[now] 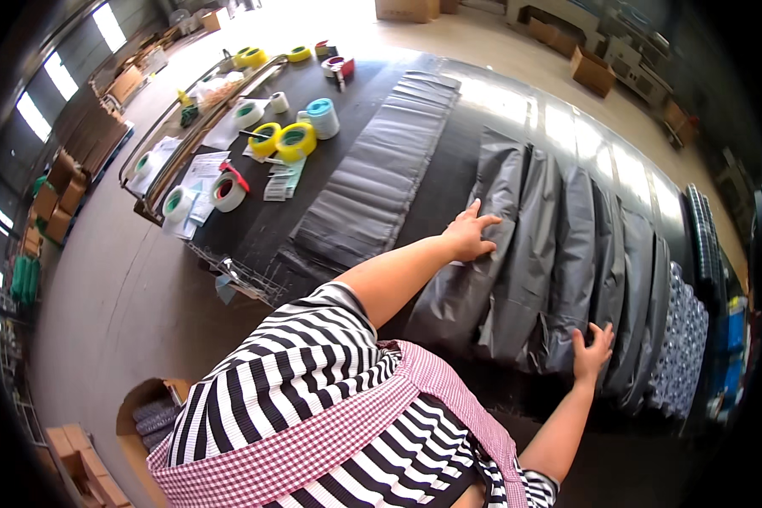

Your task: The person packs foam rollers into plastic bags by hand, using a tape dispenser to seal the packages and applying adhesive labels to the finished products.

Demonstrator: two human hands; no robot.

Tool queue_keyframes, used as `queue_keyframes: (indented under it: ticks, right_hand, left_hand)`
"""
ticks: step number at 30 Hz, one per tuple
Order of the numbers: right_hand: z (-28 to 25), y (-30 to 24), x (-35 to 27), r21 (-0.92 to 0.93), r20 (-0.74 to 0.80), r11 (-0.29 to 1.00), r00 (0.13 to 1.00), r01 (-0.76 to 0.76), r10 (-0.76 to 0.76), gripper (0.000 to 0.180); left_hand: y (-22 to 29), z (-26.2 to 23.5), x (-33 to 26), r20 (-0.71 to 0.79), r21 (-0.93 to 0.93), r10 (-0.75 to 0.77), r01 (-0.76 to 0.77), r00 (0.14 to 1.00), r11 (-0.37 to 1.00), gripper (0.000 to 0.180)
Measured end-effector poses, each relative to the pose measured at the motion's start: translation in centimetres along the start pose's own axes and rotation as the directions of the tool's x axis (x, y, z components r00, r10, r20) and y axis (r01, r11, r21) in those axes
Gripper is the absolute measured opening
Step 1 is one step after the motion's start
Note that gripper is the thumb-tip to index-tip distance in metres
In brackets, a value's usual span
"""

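A: Grey plastic mailer bags (559, 254), overlapped like shingles in a row on the right half of the black counter (436, 182). Where did the hands sit?

B: The left hand (472, 234) lay flat, fingers spread wide, on the leftmost bag of the row, towards its far end. The right hand (593, 353) lay open, palm down, on the near edge of a bag further right. Neither hand gripped anything.

A: What lay to the left?

B: A second, flatter strip of grey bags (381, 182), well apart from both hands. Beyond it, at the far left of the counter, stood yellow tape rolls (281, 140), white tape rolls (229, 191) and loose paper labels (199, 173).

A: How was the pressing best done?

B: In my judgement, with flat palms and even pressure along each bag, so the overlap stayed regular and no slippery film bunched or slid. Working one bag at a time from the left edge looked safest, since the stacked blue-patterned bags (686, 339) at the right end lay just beside the row and could be nudged.
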State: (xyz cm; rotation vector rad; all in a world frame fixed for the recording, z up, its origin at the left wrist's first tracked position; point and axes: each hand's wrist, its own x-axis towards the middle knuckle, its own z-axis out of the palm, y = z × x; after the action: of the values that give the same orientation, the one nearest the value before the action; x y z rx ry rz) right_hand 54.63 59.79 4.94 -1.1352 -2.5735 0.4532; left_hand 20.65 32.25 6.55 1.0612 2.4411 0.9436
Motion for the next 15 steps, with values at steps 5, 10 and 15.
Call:
queue_keyframes:
  ticks: [5,10,15]
  right_hand:
    - [-1.9,-2.6,-7.4,0.343,-0.331,0.924,0.942,0.167,-0.048,0.036]
    - [-0.3,-7.1,-13.3,0.487,-0.229,0.870,0.973,0.079,0.040,0.026]
    - [-1.1,-13.7,-16.0,0.363,-0.154,0.932,0.987,0.022,0.036,0.024]
  left_hand:
    - [-11.9,-9.9,-2.7,-0.280,-0.023,-0.170,0.170,0.945,0.985,0.041]
    - [-26.5,-25.0,-3.8,-0.682,0.069,-0.362,0.549,0.635,0.833,0.039]
    - [-27.6,-31.9,2.8,-0.544,0.054,-0.594,0.732,0.592,0.680,0.068]
